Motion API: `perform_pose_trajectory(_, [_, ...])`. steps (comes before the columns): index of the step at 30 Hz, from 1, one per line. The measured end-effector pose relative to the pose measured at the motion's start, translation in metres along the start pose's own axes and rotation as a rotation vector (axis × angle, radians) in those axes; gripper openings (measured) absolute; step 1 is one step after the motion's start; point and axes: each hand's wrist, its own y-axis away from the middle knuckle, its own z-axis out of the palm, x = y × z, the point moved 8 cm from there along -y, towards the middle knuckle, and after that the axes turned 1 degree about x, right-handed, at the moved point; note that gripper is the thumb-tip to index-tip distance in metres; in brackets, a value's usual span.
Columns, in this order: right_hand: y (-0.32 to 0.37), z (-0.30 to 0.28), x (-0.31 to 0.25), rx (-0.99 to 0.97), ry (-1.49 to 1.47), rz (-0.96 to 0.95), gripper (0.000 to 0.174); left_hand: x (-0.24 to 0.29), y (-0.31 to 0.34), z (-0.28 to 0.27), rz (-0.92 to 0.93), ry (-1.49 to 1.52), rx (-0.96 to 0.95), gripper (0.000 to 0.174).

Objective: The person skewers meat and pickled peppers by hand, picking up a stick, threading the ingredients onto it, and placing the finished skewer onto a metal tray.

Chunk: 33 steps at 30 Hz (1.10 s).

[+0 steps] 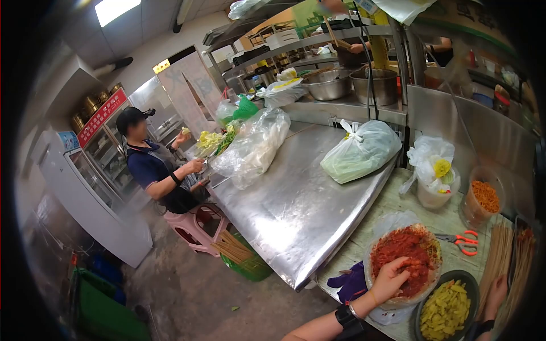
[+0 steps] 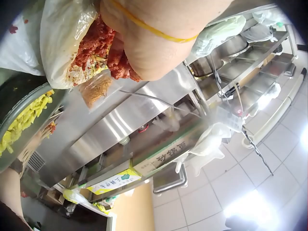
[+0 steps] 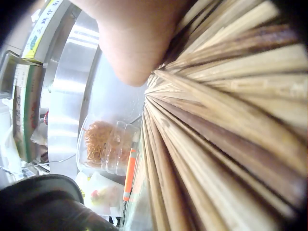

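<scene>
At a kitchen counter, a person's left hand (image 1: 392, 278) digs into a bowl (image 1: 372, 256) lined with plastic and full of red meat (image 1: 409, 250), its fingers curled round a lump. The bowl sits at the near counter edge. Just right of it stands a black bowl (image 1: 424, 295) of yellow pieces. The right hand (image 1: 496, 295) lies on a bundle of skewers (image 1: 500, 256) at far right; I cannot tell whether its fingers close round them. Red scissors (image 1: 463, 241) lie behind the meat. Across a steel table (image 1: 296, 199), another person (image 1: 153, 170) sits working.
</scene>
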Motion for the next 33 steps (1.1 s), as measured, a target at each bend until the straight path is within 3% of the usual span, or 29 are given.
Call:
perform_pose_trajectory(8, [0.000, -0.004, -0.005, 0.041, 0.050, 0.025, 0.011, 0.001, 0.000, 0.004, 0.006, 0.029, -0.014, 0.033])
perform_pose_trajectory(13, [0.002, -0.005, -0.007, 0.005, 0.035, 0.056, 0.011, 0.004, -0.001, 0.003, 0.042, -0.111, -0.043, 0.033])
perform_pose_trajectory(21, [0.000, -0.002, 0.002, 0.068, 0.018, 0.012, 0.011, 0.001, 0.001, 0.003, 0.009, 0.009, 0.009, 0.034])
perform_pose_trajectory(24, [-0.001, 0.001, -0.006, -0.052, 0.030, 0.012, 0.011, 0.000, 0.000, 0.002, 0.009, 0.036, -0.012, 0.033])
perform_pose_trajectory(33, [0.000, -0.001, 0.002, 0.041, 0.050, 0.030, 0.014, -0.005, -0.001, 0.001, 0.056, -0.046, -0.038, 0.033])
